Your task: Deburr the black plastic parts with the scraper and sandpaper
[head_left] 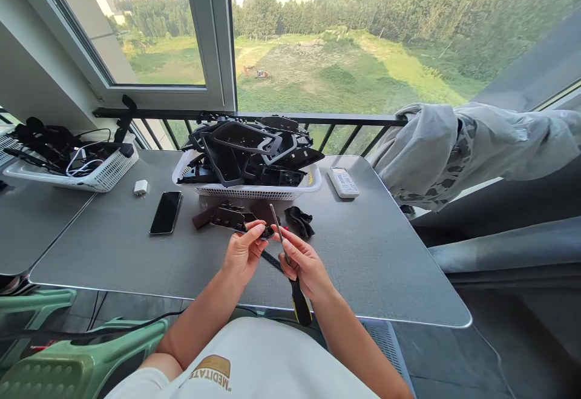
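My left hand [244, 252] pinches a small black part [267, 232] with a strap hanging from it, held above the grey table [385, 266]. My right hand [305, 264] is closed round a screwdriver [290, 272] with a black and yellow handle. The metal shaft points up and away, past the black part. Just beyond my hands lie more black parts [231, 217] and a crumpled black strap piece [299, 220] on the table.
A white basket [254, 190] heaped with black plastic frames stands behind the hands. A phone [166, 212], a white charger [140, 187] and a remote [343, 181] lie on the table. Another white basket [97, 176] with cables is at left. Grey clothing [454, 145] hangs on the railing at right; green stools [68, 350] stand at lower left.
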A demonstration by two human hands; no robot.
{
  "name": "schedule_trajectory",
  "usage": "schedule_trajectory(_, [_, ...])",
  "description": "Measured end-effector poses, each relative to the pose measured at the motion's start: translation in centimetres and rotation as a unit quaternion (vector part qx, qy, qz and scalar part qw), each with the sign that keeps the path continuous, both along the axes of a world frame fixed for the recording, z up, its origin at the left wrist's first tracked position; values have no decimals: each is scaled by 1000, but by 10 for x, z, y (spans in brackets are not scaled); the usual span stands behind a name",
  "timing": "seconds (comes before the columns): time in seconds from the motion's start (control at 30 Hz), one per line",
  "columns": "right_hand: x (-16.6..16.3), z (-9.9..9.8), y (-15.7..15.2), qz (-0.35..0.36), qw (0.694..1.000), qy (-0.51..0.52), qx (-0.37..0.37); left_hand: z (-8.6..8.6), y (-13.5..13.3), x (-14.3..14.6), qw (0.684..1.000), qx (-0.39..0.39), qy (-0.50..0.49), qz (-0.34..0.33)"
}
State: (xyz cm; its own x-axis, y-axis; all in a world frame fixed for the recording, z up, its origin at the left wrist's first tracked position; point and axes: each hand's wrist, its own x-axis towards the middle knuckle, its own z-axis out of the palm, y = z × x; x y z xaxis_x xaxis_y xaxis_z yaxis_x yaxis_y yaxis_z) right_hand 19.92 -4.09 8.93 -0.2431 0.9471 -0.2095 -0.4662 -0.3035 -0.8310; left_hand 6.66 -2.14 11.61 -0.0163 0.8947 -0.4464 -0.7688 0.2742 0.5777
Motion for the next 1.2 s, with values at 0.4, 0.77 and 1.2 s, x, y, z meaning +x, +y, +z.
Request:
schedule_trajectory(0.4, [1,-5,1,-8,1000,-11,4,3,-1,4,999,-18,-5,39])
schedule_trajectory(0.77, [3,-2,5,5,1000,2,-3,0,1,4,1000,11,-4,25])
schedule_trajectory(1.2, [4,1,10,10,999,48,-22,-8,0,4,998,40,-19,-33])
